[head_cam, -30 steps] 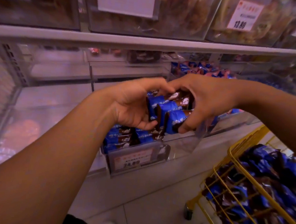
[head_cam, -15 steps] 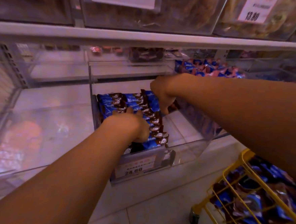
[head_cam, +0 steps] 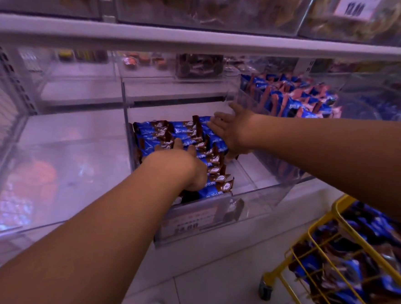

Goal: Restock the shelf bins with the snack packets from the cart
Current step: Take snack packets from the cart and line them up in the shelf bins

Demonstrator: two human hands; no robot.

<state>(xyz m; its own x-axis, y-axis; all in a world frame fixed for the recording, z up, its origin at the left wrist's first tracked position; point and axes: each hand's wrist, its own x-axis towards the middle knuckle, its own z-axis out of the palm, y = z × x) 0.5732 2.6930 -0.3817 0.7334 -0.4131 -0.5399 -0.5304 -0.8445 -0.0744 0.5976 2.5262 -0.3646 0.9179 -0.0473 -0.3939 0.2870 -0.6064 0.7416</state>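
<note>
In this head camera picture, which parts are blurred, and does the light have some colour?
Head view: a purple tint lies over the clear shelf bin; the price tag at top right and the yellow cart smear from motion; the blue snack packets stay fairly sharp; shelf edges bow from the wide lens.

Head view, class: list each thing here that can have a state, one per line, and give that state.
Clear bin: part filled, its right side bare.
Blue snack packets: in rows in the bin's left part.
Left hand: on the packets, grip unclear.
Right hand: open, fingers straight against the packets.
Yellow cart: holds many packets.
</note>
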